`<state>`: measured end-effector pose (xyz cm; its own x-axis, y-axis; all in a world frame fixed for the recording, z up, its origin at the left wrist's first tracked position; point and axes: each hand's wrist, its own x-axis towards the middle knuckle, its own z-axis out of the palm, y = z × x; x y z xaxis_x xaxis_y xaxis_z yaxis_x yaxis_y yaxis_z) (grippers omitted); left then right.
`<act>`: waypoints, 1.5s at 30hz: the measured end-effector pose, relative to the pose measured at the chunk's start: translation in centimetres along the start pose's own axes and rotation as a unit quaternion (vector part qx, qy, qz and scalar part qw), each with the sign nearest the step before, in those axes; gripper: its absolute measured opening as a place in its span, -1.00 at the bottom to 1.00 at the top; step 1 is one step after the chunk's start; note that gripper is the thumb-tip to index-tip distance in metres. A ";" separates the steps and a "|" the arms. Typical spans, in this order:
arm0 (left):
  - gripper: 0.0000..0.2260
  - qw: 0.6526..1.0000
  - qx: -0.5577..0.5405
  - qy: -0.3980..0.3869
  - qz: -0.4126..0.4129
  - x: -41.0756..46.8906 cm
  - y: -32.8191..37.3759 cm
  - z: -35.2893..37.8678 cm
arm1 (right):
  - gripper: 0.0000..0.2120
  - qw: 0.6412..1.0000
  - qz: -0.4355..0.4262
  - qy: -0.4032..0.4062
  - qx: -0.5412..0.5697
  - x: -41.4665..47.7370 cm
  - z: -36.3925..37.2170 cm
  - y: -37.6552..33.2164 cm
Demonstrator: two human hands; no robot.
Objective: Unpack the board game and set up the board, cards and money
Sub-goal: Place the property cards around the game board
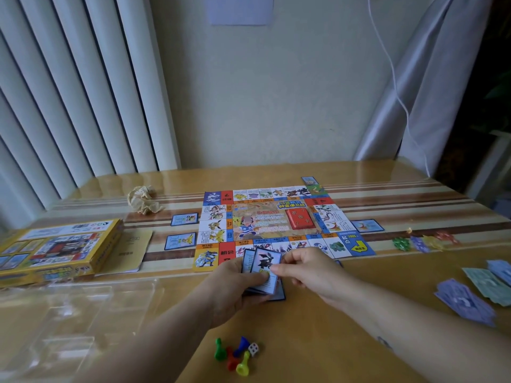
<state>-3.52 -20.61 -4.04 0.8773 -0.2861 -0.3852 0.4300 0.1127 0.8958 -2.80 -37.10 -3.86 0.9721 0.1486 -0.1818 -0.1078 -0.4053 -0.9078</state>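
Pawns and die: Green, red, blue and yellow pawns [234, 355] lie in a loose cluster at the near edge of the table [345, 333], with a white die [253, 349] touching them on the right.
Left hand: The left hand [235, 286] cups a stack of cards [265, 284] from below, fingers curled round it, just short of the board's near edge.
Right hand: The right hand [301, 269] pinches the top card [266, 259] between thumb and fingertips; the card shows a dark figure on a pale blue face.
Board: The game board [276, 219] lies flat and unfolded at mid-table, with a red card pile [300, 218] on its centre panel.
Laid-out cards: Two blue-bordered cards [182, 229] sit just left of the board, one [367, 225] to its right, and another [309, 180] at its far right corner.
Money: Purple notes [467, 301] and green notes [486, 286] are fanned out at the right edge of the table, well apart from the board.
Small pieces: Green, purple, yellow and red tokens [425, 241] line up right of the board; their shapes are too blurred to tell.
Box: The yellow game box [55, 250] rests at far left, beside a tan booklet [132, 250].
Also on the table: A crumpled paper ball [143, 200] beyond the booklet and a clear plastic sheet [69, 308] at near left.
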 end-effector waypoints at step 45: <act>-0.94 0.927 0.349 0.059 0.128 7.5 10.8 -0.2 | -0.85 0.961 -0.114 -0.024 -0.252 8.2 -7.1 -7.7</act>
<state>7.70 -21.31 2.66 0.9665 -0.2237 -0.1259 -0.0006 -0.4923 0.8704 7.49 -39.20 4.36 0.9465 0.3215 -0.0280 0.2330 -0.7410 -0.6298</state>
